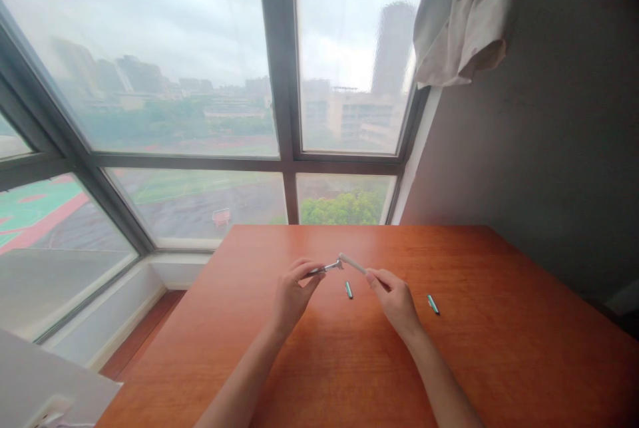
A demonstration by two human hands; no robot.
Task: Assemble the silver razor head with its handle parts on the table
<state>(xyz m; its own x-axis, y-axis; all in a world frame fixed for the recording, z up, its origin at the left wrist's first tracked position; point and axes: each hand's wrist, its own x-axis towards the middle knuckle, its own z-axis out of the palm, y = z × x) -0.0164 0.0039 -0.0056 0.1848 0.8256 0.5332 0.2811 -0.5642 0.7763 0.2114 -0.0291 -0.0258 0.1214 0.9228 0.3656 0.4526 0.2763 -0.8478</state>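
Note:
My left hand [294, 291] pinches the dark handle of a slim silvery tool [329, 268] between thumb and fingers. A short crosswise head at its far end makes it look like a razor. My right hand [397, 301] is closed around the lower end of a thin pale-grey stick [353, 263], which slants up and left. The stick's rounded tip is at the tool's head; whether they touch, I cannot tell. Below them on the table lies a small teal-and-dark piece [348, 290]. A similar teal piece [432, 304] lies right of my right hand.
The reddish-brown wooden table [319, 361] reaches to the windows, whose grey frame [284, 162] stands behind it. Light cloth [464, 22] hangs at upper right before a grey wall [524, 155]. A white ledge [124, 315] runs along the left side.

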